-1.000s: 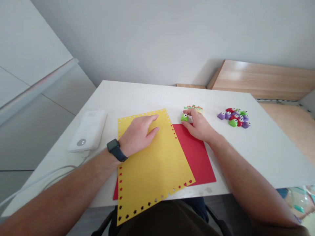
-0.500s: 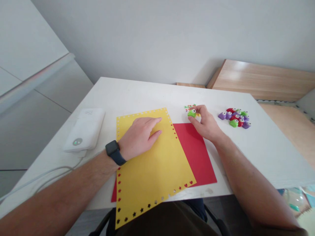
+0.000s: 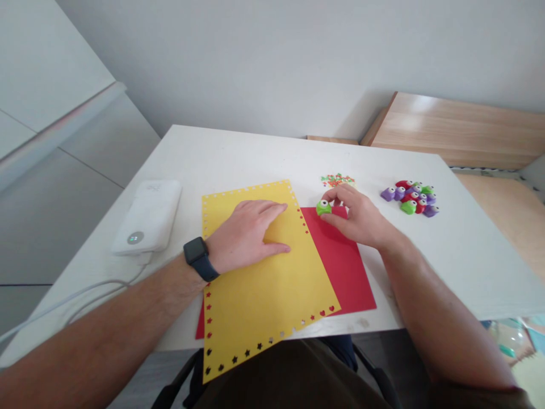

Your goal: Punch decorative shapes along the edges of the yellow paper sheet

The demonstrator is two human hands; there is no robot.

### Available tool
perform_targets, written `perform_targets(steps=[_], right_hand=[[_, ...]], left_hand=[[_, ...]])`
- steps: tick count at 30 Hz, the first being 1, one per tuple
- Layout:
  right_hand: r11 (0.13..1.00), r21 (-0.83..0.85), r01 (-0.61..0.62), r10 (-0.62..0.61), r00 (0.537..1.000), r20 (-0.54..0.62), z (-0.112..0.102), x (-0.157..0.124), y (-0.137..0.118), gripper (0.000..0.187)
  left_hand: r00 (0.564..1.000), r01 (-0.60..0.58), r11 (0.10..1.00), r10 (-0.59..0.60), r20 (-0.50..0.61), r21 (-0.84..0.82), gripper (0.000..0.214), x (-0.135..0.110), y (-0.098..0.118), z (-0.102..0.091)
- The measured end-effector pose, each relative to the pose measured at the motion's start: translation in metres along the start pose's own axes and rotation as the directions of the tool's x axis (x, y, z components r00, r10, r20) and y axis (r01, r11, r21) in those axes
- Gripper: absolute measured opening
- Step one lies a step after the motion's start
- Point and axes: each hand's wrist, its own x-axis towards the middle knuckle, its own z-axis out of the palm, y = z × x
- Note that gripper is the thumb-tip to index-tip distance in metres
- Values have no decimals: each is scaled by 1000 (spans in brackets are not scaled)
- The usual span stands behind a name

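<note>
My right hand (image 3: 355,215) pinches a small green craft paper punch (image 3: 323,208) with bulging white eyes, above the top edge of a red sheet (image 3: 336,255). On a yellow sheet (image 3: 272,289), my left hand (image 3: 249,233) rests with thumb and fingers apart, holding nothing. Stars, hearts and other small shapes are cut along the yellow sheet's edges. It lies askew over the red sheet, and its lower left corner juts past the table edge. Beyond my right hand lies a scatter of tiny coloured paper cutouts (image 3: 336,179).
Several more punches in purple, red and green (image 3: 411,196) are clustered at the right of the white table (image 3: 238,153). A white power bank (image 3: 149,216) with a cable (image 3: 106,282) lies at the left. Wooden boards (image 3: 460,128) stand behind on the right.
My right hand has brought the green punch from the paper cutouts toward me and slightly left, over the red sheet. My left thumb has spread farther from the fingers.
</note>
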Motion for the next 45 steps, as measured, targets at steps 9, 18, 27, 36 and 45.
perform_targets(steps=[9, 18, 27, 36, 45], right_hand=[[1000, -18, -3, 7, 965, 264, -2, -4, -16, 22], [999, -37, 9, 3, 953, 304, -4, -6, -17, 18], [999, -42, 23, -8, 945, 327, -5, -7, -21, 19], [998, -46, 37, -19, 942, 335, -6, -7, -23, 17], [998, -61, 26, -3, 940, 341, -5, -8, -22, 18]], left_hand=[[999, 28, 1000, -28, 26, 9, 85, 0, 0, 0], [999, 36, 999, -36, 25, 12, 84, 0, 0, 0], [999, 45, 999, -45, 14, 9, 84, 0, 1, 0], [998, 58, 998, -58, 15, -20, 81, -1, 0, 1], [998, 55, 998, -55, 23, -2, 79, -1, 2, 1]])
